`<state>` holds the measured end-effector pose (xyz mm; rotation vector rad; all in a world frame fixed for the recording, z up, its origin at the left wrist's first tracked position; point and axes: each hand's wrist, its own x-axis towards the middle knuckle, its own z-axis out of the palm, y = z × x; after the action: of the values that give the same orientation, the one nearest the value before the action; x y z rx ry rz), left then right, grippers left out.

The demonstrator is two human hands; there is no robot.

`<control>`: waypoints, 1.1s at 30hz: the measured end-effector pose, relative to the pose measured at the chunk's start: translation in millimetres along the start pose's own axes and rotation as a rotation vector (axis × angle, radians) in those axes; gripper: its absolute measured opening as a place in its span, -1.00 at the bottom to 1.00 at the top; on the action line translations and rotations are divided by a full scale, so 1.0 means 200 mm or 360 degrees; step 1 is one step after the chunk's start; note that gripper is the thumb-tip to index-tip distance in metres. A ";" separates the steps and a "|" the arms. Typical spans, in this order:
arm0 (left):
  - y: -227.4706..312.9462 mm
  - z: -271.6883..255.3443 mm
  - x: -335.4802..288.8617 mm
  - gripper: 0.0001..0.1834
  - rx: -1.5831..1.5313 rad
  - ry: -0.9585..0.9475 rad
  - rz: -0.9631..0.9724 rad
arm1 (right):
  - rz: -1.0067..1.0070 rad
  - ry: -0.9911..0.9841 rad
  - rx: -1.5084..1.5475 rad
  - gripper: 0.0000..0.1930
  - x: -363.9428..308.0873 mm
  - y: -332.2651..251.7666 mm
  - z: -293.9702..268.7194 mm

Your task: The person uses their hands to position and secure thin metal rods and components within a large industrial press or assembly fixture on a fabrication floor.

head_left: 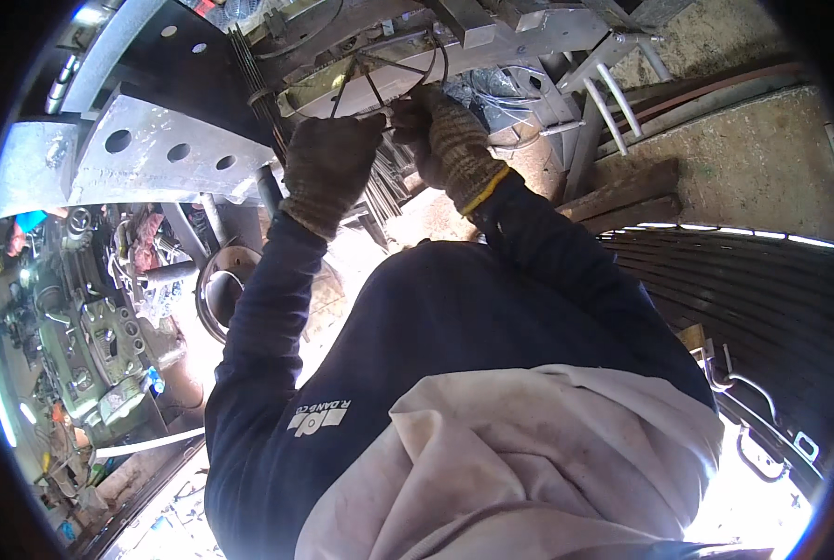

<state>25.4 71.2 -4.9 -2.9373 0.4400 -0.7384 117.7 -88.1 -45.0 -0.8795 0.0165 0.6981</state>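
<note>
My left hand [331, 166], in a dirty knitted work glove, is closed at the upper middle, its fingertips pointing right. My right hand [450, 145], in a similar glove with a yellow cuff edge, is closed just beside it. The fingertips almost meet at a small pale piece [387, 118], too small to name, and the gloves hide most of what they grip. Dark thin rods [372, 82] fan out just beyond the fingers. Below and between the hands lies a bundle of thin metal rods [384, 196].
A grey steel plate with round holes [170, 154] stands to the left, beside another rod bundle [258, 93]. Farther left is a greenish machine [109, 350]. Wooden beams [627, 196], a white-barred metal frame [613, 103] and a dark ribbed shutter [734, 289] are on the right.
</note>
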 end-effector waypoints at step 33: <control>0.19 -0.87 -1.78 -0.64 -0.0126 0.0363 -0.2089 | -0.1082 -0.1461 -0.2295 -0.66 -0.15 0.15 0.29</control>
<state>-366.2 138.2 -16.8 -2.8762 -1.6122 -1.0929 61.3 -49.8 -19.3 -1.6847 -1.7078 0.3157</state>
